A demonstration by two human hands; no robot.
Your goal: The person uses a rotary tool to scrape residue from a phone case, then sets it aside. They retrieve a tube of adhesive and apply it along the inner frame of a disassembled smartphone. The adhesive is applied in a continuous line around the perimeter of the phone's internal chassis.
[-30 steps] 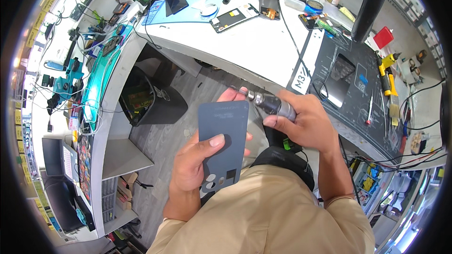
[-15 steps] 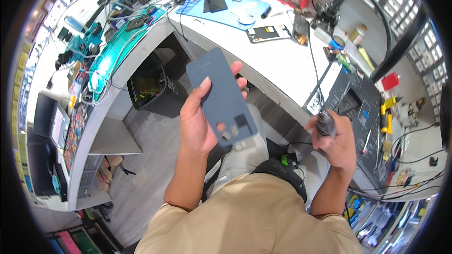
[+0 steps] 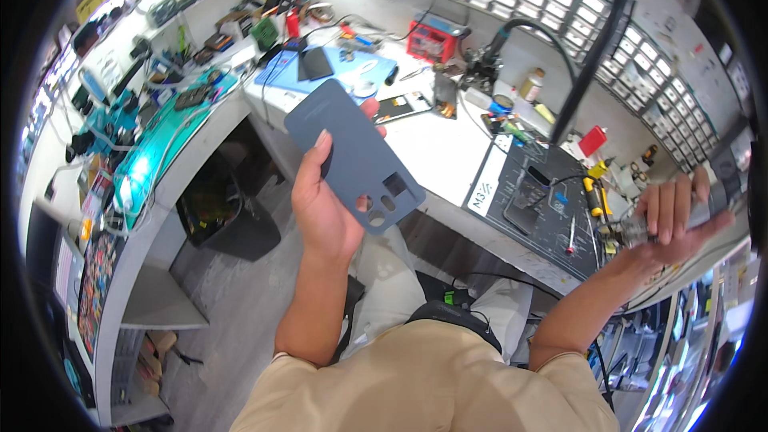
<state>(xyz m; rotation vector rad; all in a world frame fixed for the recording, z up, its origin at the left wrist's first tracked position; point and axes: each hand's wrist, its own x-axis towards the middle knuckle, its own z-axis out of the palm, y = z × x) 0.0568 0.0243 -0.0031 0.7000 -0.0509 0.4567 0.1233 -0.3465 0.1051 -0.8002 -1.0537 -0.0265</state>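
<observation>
**Over the bench corner: back cover up for a look**

Left of me lies the green mat (image 3: 164,140). My left hand (image 3: 324,208) is clamped on the grey cover (image 3: 352,156), thumb along one edge, fingers behind, its camera cut-outs toward my wrist, raised above the white bench (image 3: 436,148). Right of that sits the dark mat (image 3: 532,200). Far right, my right hand (image 3: 672,220) is curled around a small tool (image 3: 712,204), held aside. I judge this an inspection pause; next calls for bringing the tool to the cover steadily.
</observation>
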